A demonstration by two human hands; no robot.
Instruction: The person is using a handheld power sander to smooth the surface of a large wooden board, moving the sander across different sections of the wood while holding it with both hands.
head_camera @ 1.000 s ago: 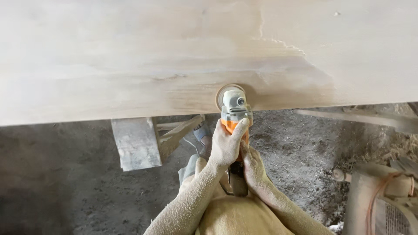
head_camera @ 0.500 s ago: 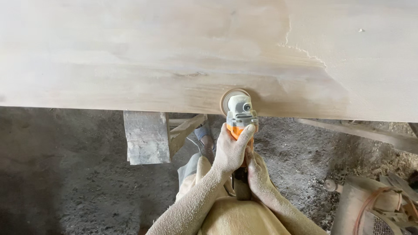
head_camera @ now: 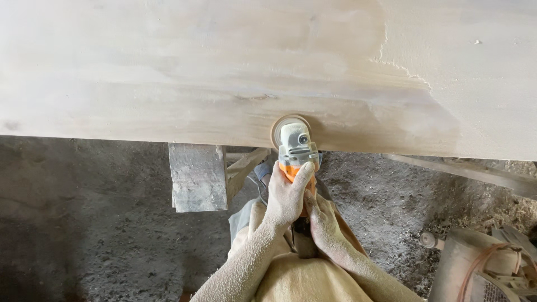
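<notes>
Orange grinder (head_camera: pixel 296 151) points straight away from me, disc on the wooden slab's (head_camera: pixel 224 72) near edge; left hand (head_camera: pixel 286 193) wraps the body nearer the head, right hand (head_camera: pixel 321 221) grips behind.

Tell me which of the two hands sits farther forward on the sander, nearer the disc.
The left hand: it wraps the orange body of the sander, thumb reaching toward the grey head. The right hand grips farther back, at the dark rear handle.

- A wide pale slab (head_camera: pixel 168 72), dusty, spans the top.
- The grinder's disc (head_camera: pixel 279 126) touches its near edge.
- A wooden trestle (head_camera: pixel 197 176) stands beneath it on the gritty floor (head_camera: pixel 95 223).
</notes>
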